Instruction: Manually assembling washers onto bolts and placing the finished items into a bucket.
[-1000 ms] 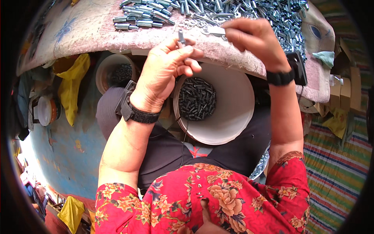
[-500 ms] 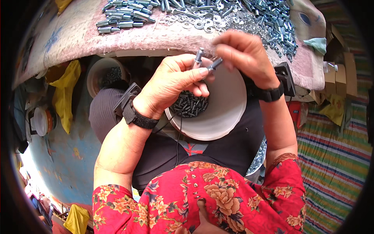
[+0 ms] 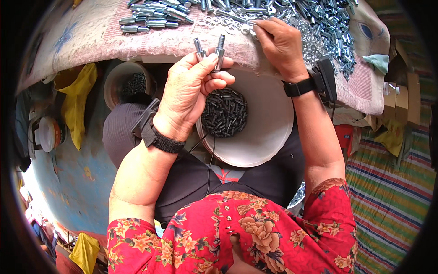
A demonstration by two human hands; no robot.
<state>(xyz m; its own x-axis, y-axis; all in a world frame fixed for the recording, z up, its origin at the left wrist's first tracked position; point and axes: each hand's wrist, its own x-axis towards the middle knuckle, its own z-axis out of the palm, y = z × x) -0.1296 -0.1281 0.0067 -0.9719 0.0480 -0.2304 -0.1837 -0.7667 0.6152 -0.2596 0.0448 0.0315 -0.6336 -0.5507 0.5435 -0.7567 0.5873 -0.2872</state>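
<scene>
My left hand is closed around two bright metal bolts with threaded tips. The longer bolt and the shorter-looking bolt point up side by side between thumb and fingers. My right hand reaches over the cloth-covered table, its thumb and forefinger pinched at the edge of a scatter of flat washers. Whatever lies between those fingertips is too small to make out. Under my hands, a white bucket between my legs holds a heap of small dark threaded pieces.
Thick metal sleeves lie in rows at the table's far left, and a large pile of bolts covers its right. A smaller bucket of metal parts stands left, beside a yellow bag. Cardboard boxes sit at the right.
My right hand has moved away from the left hand, up to the washers on the table. My left hand has shifted slightly left, turning the two bolts more upright.
</scene>
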